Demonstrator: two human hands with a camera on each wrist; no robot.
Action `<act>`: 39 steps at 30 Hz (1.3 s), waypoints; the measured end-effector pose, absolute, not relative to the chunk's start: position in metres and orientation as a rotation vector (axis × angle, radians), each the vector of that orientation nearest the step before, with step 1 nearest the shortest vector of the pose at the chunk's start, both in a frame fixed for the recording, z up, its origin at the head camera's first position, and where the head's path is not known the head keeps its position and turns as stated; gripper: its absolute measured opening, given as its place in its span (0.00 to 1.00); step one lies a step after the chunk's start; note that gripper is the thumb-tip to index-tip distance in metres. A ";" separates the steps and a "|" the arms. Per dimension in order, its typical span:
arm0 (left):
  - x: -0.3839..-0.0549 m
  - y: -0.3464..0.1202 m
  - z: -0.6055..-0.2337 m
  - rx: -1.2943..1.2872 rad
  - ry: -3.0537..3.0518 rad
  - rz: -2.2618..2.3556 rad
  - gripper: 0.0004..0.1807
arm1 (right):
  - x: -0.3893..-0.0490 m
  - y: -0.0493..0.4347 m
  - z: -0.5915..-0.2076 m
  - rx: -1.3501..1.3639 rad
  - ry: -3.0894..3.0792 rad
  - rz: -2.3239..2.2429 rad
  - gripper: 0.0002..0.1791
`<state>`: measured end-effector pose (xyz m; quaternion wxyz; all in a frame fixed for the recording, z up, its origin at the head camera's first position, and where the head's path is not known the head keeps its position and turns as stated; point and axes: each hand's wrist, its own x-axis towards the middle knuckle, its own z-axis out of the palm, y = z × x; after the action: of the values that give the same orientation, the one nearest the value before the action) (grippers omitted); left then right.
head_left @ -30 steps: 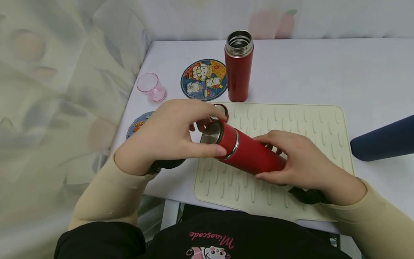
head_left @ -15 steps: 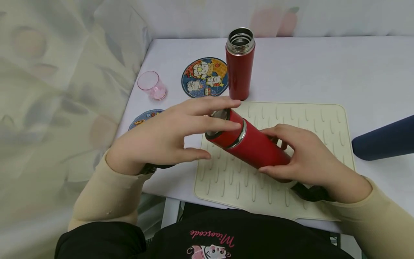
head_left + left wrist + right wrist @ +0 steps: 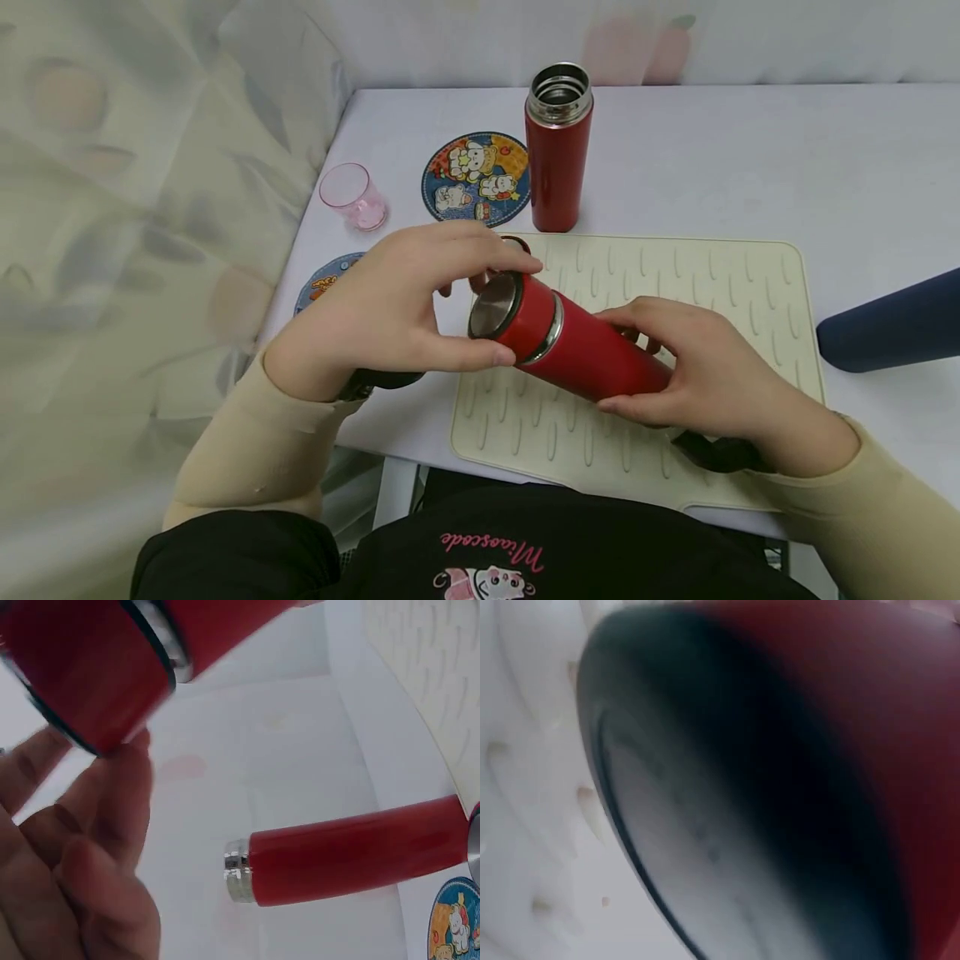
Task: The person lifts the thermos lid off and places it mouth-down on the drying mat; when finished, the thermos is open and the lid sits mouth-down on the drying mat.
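Head view: I see the red flask slanting over the pale mat, its long axis running from my left hand to my right hand. The right curls around it near the base; the left, half-open, pinches the cap.

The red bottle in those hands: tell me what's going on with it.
A person is working at the lid of a red bottle tilted over a cream mat. The right hand grips its lower end, and the left hand has thumb and fingers around the lid. The lid is on; how tight, I can't tell. Behind the mat, a second red bottle stands upright with its mouth open.
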<state>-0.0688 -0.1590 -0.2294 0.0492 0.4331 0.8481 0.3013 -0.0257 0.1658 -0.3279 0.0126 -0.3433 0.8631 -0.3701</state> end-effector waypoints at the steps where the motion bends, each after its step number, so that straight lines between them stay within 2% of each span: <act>1: -0.069 -0.158 -0.231 1.284 2.621 0.889 0.32 | -0.025 0.165 -0.328 -1.072 2.687 -1.147 0.44; 4: -0.068 -0.154 -0.234 1.191 2.705 0.789 0.30 | -0.025 0.163 -0.328 -1.076 2.687 -1.135 0.44; 9: -0.070 -0.157 -0.237 1.267 2.653 0.837 0.46 | -0.026 0.165 -0.329 -1.057 2.719 -1.138 0.44; 11: -0.071 -0.161 -0.237 1.375 2.544 0.912 0.47 | -0.026 0.167 -0.329 -1.041 2.725 -1.153 0.45; 13: -0.072 -0.162 -0.237 1.478 2.430 0.965 0.45 | -0.027 0.168 -0.328 -1.029 2.725 -1.174 0.45; 16: -0.072 -0.162 -0.237 1.566 2.371 0.973 0.38 | -0.027 0.170 -0.328 -1.024 2.721 -1.188 0.46; 20: -0.072 -0.161 -0.236 1.531 2.387 1.034 0.33 | -0.027 0.169 -0.329 -1.022 2.708 -1.190 0.45; 34: -0.075 -0.156 -0.245 1.351 2.470 1.275 0.34 | -0.031 0.182 -0.325 -1.009 2.756 -1.161 0.47; 39: -0.078 -0.157 -0.246 1.240 2.524 1.367 0.31 | -0.032 0.186 -0.326 -1.024 2.778 -1.131 0.47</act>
<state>-0.0784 -0.1573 -0.2461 0.0075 0.3964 0.8072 0.4373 -0.0322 0.1855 -0.3263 -0.0137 -0.3229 0.8764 -0.3570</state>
